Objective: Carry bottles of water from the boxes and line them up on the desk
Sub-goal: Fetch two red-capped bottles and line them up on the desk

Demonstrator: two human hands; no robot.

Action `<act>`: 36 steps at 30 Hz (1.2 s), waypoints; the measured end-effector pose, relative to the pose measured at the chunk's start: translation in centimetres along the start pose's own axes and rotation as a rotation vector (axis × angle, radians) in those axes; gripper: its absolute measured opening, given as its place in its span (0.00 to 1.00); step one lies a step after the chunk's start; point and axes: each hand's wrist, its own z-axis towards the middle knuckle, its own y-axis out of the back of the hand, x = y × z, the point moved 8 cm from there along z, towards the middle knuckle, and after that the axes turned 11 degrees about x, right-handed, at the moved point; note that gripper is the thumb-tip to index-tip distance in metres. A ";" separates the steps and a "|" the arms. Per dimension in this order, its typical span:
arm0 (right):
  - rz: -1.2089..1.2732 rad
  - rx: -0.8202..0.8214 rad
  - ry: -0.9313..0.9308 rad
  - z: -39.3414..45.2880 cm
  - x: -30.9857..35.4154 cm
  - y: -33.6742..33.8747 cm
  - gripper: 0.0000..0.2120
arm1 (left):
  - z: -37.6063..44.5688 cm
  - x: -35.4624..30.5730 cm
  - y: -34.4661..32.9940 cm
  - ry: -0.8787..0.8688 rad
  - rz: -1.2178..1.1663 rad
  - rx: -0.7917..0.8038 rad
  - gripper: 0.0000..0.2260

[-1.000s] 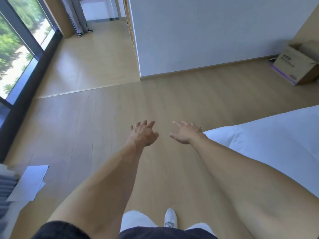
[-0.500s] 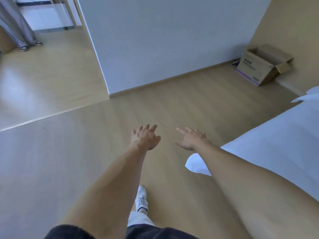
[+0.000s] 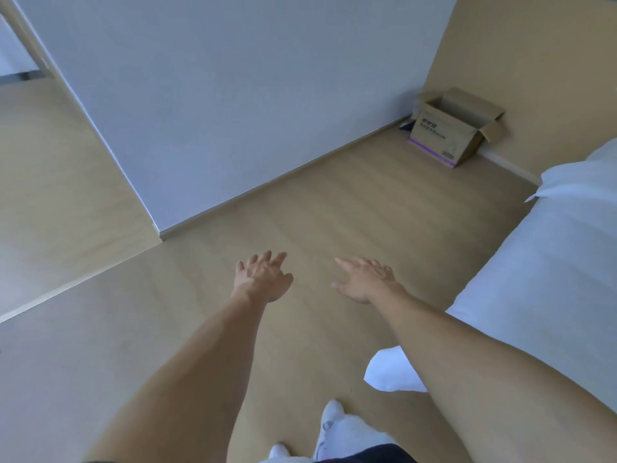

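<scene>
Both hands, left (image 3: 262,282) & right (image 3: 364,282), spread, holding nothing; cardboard box (image 3: 449,137) far corner, seemingly empty.

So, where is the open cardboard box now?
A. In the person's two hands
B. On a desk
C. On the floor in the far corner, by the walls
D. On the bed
C: the cardboard box stands on the floor in the corner with its flaps open, while the left hand and right hand are empty.
</scene>
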 end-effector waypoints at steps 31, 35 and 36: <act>0.247 -0.027 -0.182 36.5 -20.9 28.4 0.34 | 44.3 -23.2 26.0 -0.261 0.227 0.066 0.28; 0.271 -0.013 -0.287 40.9 -25.4 31.5 0.34 | 50.9 -27.5 28.6 -0.348 0.249 0.073 0.28; 0.280 -0.013 -0.317 42.2 -26.4 32.5 0.34 | 52.6 -28.5 29.4 -0.368 0.258 0.077 0.28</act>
